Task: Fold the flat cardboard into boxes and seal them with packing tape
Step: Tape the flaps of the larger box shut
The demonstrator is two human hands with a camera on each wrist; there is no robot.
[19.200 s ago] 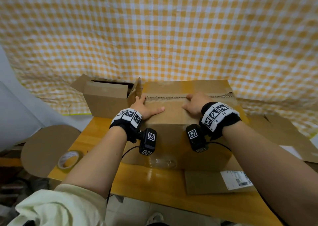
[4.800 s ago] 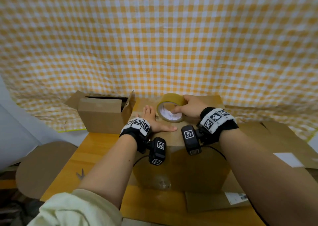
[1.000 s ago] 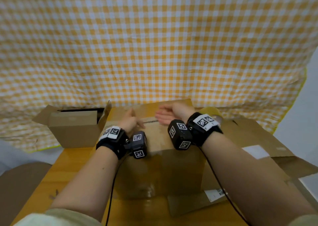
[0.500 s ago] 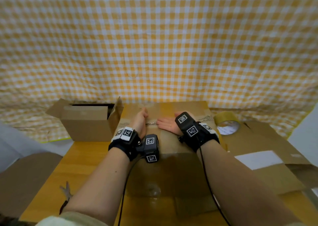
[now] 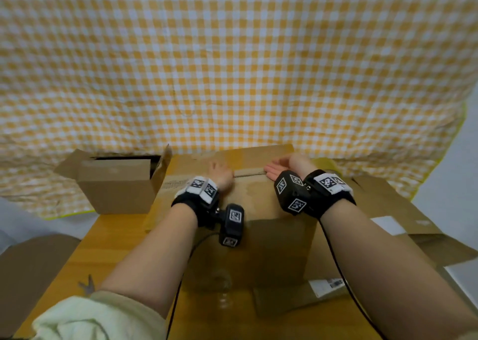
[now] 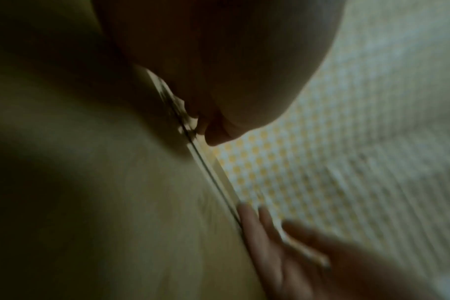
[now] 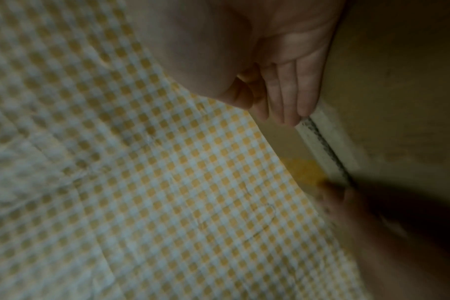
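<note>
A large brown cardboard box [image 5: 271, 236] stands closed on the wooden table [image 5: 108, 236], with a seam [image 5: 248, 172] running across its top. My left hand [image 5: 219, 173] lies flat on the top at the left end of the seam, fingers straight. My right hand [image 5: 282, 167] is at the seam's right part, standing on its little-finger edge with straight fingers [image 7: 288, 91], holding nothing. The left wrist view is dark, with the palm [image 6: 219, 81] close over the box [image 6: 116, 203]. The tape roll [image 5: 326, 161] shows partly behind my right wrist.
A smaller open cardboard box [image 5: 113, 184] stands to the left, touching the big box's corner. Flat cardboard sheets [image 5: 388, 210] lie to the right, and a labelled piece [image 5: 297, 298] lies under the box's front. A yellow checked cloth [image 5: 232, 68] hangs behind.
The hands have slid apart along the seam, the right one going right and turning onto its edge. The tape roll, held earlier by the right hand, now lies beside the box.
</note>
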